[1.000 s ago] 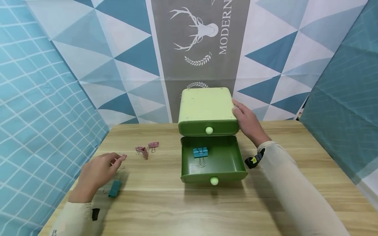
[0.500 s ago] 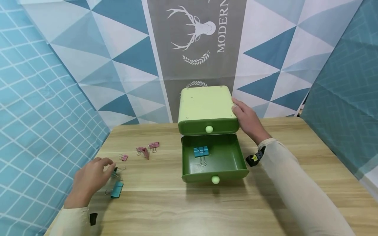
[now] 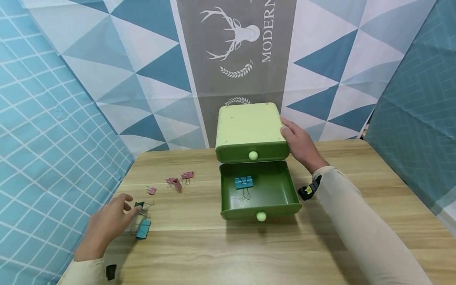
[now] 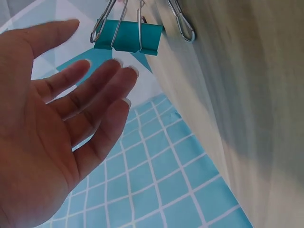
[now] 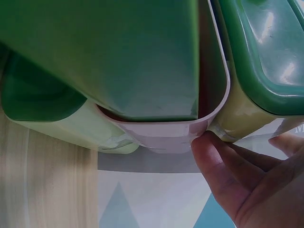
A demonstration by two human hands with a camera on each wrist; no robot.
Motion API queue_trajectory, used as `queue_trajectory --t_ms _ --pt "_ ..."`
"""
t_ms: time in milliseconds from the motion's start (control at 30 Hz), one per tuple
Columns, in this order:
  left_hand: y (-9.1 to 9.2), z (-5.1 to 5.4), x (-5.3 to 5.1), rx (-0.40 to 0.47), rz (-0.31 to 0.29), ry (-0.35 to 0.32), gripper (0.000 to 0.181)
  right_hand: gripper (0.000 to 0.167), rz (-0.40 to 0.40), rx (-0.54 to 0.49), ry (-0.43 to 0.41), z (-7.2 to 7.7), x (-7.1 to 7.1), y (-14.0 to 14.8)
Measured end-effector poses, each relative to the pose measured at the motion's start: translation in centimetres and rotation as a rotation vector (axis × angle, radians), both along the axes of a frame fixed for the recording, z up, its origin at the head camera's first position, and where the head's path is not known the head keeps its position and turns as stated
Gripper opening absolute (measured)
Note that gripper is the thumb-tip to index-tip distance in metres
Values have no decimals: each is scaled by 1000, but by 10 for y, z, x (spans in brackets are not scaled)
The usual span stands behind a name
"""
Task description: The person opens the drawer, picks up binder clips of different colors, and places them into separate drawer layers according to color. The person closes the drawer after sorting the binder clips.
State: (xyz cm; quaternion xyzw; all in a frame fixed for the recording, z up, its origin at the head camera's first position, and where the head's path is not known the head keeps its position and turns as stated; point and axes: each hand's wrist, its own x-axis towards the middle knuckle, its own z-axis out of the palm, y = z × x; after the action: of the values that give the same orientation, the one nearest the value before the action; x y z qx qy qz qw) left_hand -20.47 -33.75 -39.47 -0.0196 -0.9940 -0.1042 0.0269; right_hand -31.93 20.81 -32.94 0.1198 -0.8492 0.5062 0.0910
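Note:
My left hand (image 3: 107, 223) hovers over the table's left side with loosely bent fingers and holds nothing. Just beyond its fingertips is a dark teal binder clip (image 3: 139, 205), partly hidden; a teal binder clip (image 3: 143, 229) lies nearer me. In the left wrist view a teal clip (image 4: 130, 37) shows close to the fingertips, apart from them. My right hand (image 3: 302, 146) rests against the right side of the stacked drawer unit (image 3: 251, 122), its fingers nearly straight in the right wrist view. A green drawer (image 3: 274, 194) is pulled out, with a blue binder clip (image 3: 244, 182) inside.
A small pink binder clip (image 3: 151, 190) lies beyond my left hand, with more pink clips (image 3: 187, 175) to its right. The upper drawer's front (image 3: 235, 154) is closed. Patterned cloth (image 3: 156, 59) hangs behind the wooden table (image 3: 199, 253).
My left hand has moved off the small pink clip, which now lies on the table, and come toward me beside the teal clips. The right hand stays at the drawer unit.

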Motion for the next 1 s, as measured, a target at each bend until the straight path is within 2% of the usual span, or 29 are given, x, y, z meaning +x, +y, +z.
queue_trajectory --t_ms 133,267,500,700,833,1000 --pt "-2 -1 5 15 8 -64 43 61 0 -8 -1 1 0 1" --pt "-2 -3 9 27 20 -133 45 62 -5 -10 -3 0 0 1" --pt "-5 -7 9 57 -7 -183 45 61 -8 -5 -11 -1 -1 1" --pt "-6 -12 9 72 -49 -195 35 62 -7 -9 -16 -2 -1 1" --pt "-6 -14 10 67 -44 -219 30 63 -9 -7 -21 -2 0 0" --pt "-5 -16 12 81 -24 -250 33 62 -12 -3 -19 -1 0 0"
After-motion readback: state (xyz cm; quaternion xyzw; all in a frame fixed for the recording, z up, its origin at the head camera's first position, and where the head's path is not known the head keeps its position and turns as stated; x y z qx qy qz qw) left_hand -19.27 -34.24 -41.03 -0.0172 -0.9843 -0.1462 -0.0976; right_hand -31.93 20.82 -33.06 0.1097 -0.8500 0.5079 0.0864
